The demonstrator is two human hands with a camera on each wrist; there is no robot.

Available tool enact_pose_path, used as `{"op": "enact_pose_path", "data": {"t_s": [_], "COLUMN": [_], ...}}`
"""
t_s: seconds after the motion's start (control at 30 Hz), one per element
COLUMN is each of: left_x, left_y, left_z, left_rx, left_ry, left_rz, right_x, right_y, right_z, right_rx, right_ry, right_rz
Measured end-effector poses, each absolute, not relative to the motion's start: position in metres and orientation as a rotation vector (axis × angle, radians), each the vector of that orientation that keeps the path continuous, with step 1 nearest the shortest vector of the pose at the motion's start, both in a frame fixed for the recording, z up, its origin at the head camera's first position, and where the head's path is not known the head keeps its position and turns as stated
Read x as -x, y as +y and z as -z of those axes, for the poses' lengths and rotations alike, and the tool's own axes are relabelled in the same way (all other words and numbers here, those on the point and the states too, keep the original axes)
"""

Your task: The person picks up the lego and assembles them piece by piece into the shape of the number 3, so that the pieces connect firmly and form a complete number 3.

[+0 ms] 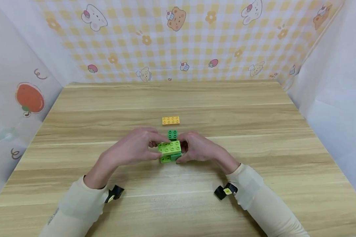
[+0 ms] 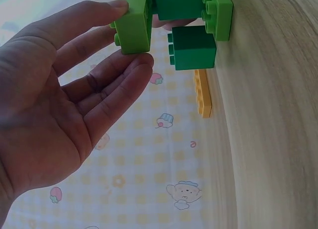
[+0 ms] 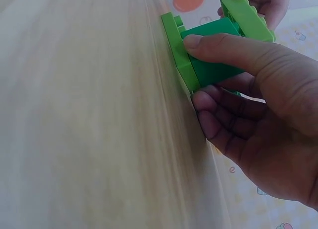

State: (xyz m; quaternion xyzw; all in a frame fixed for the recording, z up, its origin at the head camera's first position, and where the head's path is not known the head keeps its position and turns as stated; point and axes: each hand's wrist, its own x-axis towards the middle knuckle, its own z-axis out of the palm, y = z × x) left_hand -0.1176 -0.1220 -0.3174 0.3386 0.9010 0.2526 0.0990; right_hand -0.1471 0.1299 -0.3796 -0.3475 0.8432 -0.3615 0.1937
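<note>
My left hand (image 1: 130,148) pinches a light green toy brick (image 1: 169,149) between thumb and fingers, studs facing up. Under it stands a dark green brick (image 3: 211,65), seated on a second light green brick (image 3: 178,52) that lies low at the tabletop. With thumb on one face and fingers round the other side, my right hand (image 1: 200,147) grips the dark green brick. In the right wrist view the upper light green brick sits tilted over it, close to its top. Another dark green brick (image 2: 195,47) stands just behind the stack.
Farther back on the wooden table (image 1: 178,204) lies a flat yellow-orange brick (image 1: 170,120) with studs up. A checked, cartoon-printed cloth (image 1: 192,36) hangs along the table's back edge, and pale printed sheets rise on both sides.
</note>
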Motion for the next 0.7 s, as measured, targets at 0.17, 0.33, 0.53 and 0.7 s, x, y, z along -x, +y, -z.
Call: {"op": "enact_pose_path", "data": {"t_s": [0.17, 0.33, 0.53, 0.7], "left_x": [0.118, 0.119, 0.121, 0.122], "left_y": [-0.122, -0.123, -0.123, -0.124], "left_z": [0.317, 0.318, 0.32, 0.321], "left_rx": [-0.987, -0.974, -0.98, -0.993], "left_ry": [2.661, 2.645, 2.62, 2.614], "left_rz": [-0.739, -0.771, -0.802, -0.809], "right_x": [0.147, 0.146, 0.146, 0.148], "right_y": [0.129, 0.13, 0.135, 0.136], "right_z": [0.378, 0.374, 0.37, 0.369], "right_rx": [0.981, 0.928, 0.85, 0.83], "right_ry": [2.382, 2.367, 2.279, 2.195], "right_rz": [0.994, 0.995, 1.139, 1.23]}}
